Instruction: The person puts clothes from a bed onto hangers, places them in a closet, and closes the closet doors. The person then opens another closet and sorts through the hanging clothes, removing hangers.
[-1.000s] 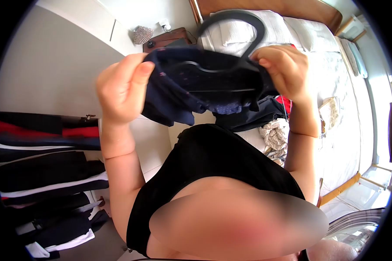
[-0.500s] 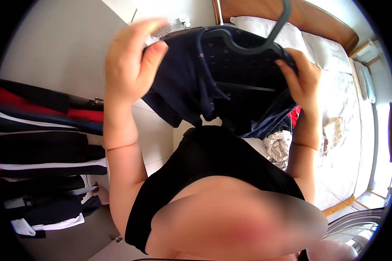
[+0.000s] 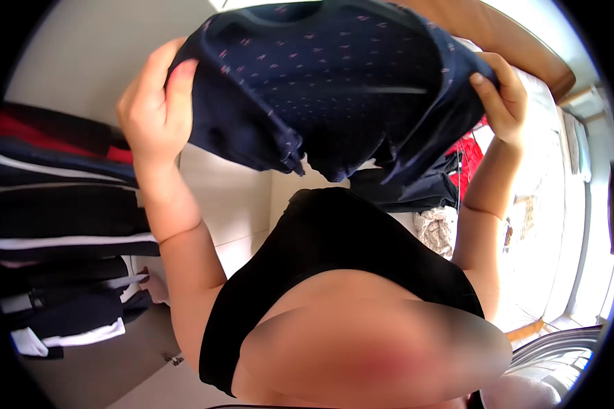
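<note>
A navy shirt with a small pale and reddish print is held up in front of me, spread wide. My left hand is closed on its left shoulder, thumb on the near side. On the opposite shoulder, my right hand pinches the cloth between thumb and fingers. Inside the shirt a hanger's straight bar shows as a thin pale line. The upper part of the hanger is blurred at the top, and its hook cannot be made out.
Dark, red and white clothes hang at the left beside a grey panel. On the right a bed with a wooden headboard holds black trousers or similar dark cloth, red clothing and a beige knitted item.
Both hands have moved apart and the shirt is spread wider and raised. My left hand, loosely spread before, has closed on the shoulder. The hanger's hook has left clear view.
</note>
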`<state>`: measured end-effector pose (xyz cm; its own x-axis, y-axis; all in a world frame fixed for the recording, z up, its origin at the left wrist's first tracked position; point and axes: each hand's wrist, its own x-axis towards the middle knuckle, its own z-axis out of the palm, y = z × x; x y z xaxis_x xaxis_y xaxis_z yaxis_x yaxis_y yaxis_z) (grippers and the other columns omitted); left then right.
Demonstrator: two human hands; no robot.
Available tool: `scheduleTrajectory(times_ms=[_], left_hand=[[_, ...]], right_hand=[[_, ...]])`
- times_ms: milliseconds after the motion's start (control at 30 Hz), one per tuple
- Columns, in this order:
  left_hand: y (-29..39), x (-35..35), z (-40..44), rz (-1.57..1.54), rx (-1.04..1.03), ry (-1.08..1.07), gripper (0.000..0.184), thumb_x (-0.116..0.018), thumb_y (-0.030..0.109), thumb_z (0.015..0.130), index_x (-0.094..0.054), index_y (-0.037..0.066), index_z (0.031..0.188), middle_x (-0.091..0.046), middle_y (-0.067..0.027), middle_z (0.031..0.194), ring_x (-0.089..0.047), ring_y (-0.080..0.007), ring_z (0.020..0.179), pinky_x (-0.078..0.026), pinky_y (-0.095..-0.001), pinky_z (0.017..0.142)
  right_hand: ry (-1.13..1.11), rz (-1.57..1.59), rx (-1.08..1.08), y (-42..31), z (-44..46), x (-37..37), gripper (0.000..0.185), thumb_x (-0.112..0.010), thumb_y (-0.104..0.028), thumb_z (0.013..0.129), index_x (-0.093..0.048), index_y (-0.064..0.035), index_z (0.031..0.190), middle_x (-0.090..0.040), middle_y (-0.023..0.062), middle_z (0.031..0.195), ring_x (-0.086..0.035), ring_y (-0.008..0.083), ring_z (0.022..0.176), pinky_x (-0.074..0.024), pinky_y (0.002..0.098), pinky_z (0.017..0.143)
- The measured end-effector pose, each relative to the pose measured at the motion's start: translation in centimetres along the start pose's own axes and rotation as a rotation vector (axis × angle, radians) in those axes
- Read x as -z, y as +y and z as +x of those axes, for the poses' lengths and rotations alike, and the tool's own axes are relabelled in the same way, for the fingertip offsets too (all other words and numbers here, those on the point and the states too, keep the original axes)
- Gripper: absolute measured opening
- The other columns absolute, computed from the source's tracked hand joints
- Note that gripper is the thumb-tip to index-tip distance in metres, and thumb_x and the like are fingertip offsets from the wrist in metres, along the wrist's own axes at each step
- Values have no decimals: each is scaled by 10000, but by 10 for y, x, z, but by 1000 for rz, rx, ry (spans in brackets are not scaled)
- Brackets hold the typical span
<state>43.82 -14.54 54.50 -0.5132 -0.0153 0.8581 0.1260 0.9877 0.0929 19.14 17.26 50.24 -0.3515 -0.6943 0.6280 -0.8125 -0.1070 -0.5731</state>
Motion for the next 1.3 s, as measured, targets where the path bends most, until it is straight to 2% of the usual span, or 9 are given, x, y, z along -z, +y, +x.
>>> scheduleTrajectory(times_ms=[233, 367, 500, 567, 700, 833, 933, 1033, 1300], left_hand=[[8, -2, -31, -105, -5, -326, 178, -620, 33, 831, -654, -54, 982, -673, -189, 847, -663, -298, 773, -497, -338, 733], [0, -33, -84, -220, 237, -522, 201, -718, 60, 764, -665, -36, 933, -670, -160, 816, -638, -277, 726, -497, -334, 711], [-24, -51, -128, 14, 373, -448, 269, -800, 76, 705, -663, -35, 909, -670, -126, 797, -630, -221, 697, -507, -316, 680], [-24, -50, -143, 14, 392, -359, 262, -786, 44, 707, -671, -29, 931, -671, -118, 817, -625, -206, 700, -511, -322, 649], [-37, -50, -133, 68, 184, -310, 218, -739, 14, 729, -690, -23, 939, -622, -109, 768, -589, -227, 654, -501, -325, 590], [-31, -66, -96, 351, -196, -312, 174, -636, 76, 846, -657, -41, 973, -629, -148, 884, -598, -300, 810, -504, -377, 721], [-22, -86, -94, 283, 125, -274, 200, -530, 82, 913, -627, -49, 1028, -622, -173, 984, -588, -332, 894, -481, -413, 815], [-18, -109, -79, 346, -46, -405, 211, -489, 68, 926, -623, -49, 1040, -606, -188, 1031, -576, -330, 940, -461, -409, 859], [-35, -168, -82, -34, 156, -653, 124, -493, -100, 694, -481, 2, 765, -580, -175, 907, -575, -310, 851, -474, -373, 822]], right_hand=[[-116, -134, -40, 28, -30, -28, 275, -602, -307, 922, -646, -43, 989, -621, 136, 737, -635, 294, 700, -491, 335, 646], [-55, 318, 208, 82, -96, -75, 396, -560, -333, 956, -574, -8, 1181, -605, 172, 1162, -589, 309, 1073, -481, 349, 901], [611, 418, -926, 249, -251, -175, 561, -573, -294, 937, -387, 18, 1364, -505, 256, 1299, -496, 383, 1212, -405, 409, 1029], [565, -281, -1322, 312, -368, -192, 680, -658, -306, 841, -378, 19, 1369, -486, 302, 1301, -497, 420, 1207, -420, 451, 1015], [585, -457, -1823, 330, -485, -160, 716, -675, -323, 769, -416, 44, 1327, -504, 319, 1268, -498, 459, 1186, -424, 486, 1003], [773, -586, -1946, 366, -571, -137, 623, -632, -284, 764, -494, 79, 1252, -557, 320, 1208, -532, 419, 1167, -423, 431, 1016], [935, -641, -1925, 385, -612, -123, 565, -620, -261, 758, -540, 71, 1207, -596, 289, 1170, -554, 408, 1143, -427, 431, 1004], [1038, -520, -1846, 404, -648, -111, 520, -662, -255, 730, -589, 64, 1134, -601, 313, 1136, -568, 420, 1117, -435, 432, 985], [1736, 32, -1918, 433, -696, -97, 649, -737, -247, 735, -520, 116, 1228, -566, 254, 1243, -564, 311, 1130, -417, 388, 985]])
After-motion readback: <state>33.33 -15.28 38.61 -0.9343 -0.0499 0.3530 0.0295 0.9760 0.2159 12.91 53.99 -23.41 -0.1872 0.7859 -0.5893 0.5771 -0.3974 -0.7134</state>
